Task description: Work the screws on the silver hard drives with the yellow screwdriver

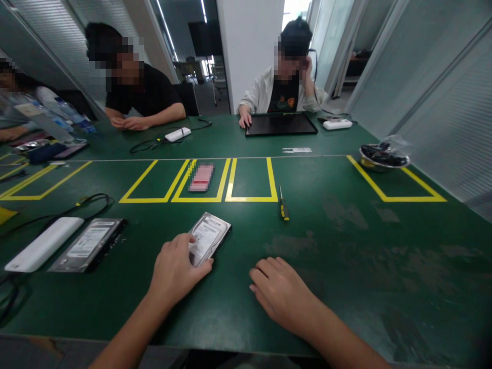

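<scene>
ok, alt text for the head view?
The person's left hand rests on a hard drive on a green table; the right hand lies flat beside it. A screwdriver lies ahead, and two people sit opposite.

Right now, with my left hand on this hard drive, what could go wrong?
The left hand only rests its fingers on the near end of the silver label-topped hard drive, so it might slide on the green table if pushed. The right hand lies flat and holds nothing. The yellow-and-black-handled screwdriver lies loose nearby and could get knocked.
</scene>
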A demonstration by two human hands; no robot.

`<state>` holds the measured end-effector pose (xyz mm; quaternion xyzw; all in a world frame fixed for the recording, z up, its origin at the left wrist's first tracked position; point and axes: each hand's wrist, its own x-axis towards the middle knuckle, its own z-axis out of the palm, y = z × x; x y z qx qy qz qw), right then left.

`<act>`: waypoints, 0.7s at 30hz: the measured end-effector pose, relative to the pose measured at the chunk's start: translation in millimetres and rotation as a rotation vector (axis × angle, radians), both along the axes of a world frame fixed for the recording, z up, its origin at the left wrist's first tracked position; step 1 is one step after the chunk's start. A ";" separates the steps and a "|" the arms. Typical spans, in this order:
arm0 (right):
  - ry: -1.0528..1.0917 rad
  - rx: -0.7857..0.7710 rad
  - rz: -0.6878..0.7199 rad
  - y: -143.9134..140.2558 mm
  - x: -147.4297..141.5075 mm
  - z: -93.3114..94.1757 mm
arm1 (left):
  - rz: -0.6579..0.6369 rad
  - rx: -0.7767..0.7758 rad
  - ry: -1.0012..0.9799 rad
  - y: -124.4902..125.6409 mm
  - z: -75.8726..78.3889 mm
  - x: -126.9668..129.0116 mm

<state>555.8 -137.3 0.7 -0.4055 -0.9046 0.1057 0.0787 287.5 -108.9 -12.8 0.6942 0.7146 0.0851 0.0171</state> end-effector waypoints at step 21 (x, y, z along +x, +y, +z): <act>0.185 0.055 0.043 0.2 -5.3 -17.5 | -0.425 0.274 -0.143 -38.4 -40.1 25.1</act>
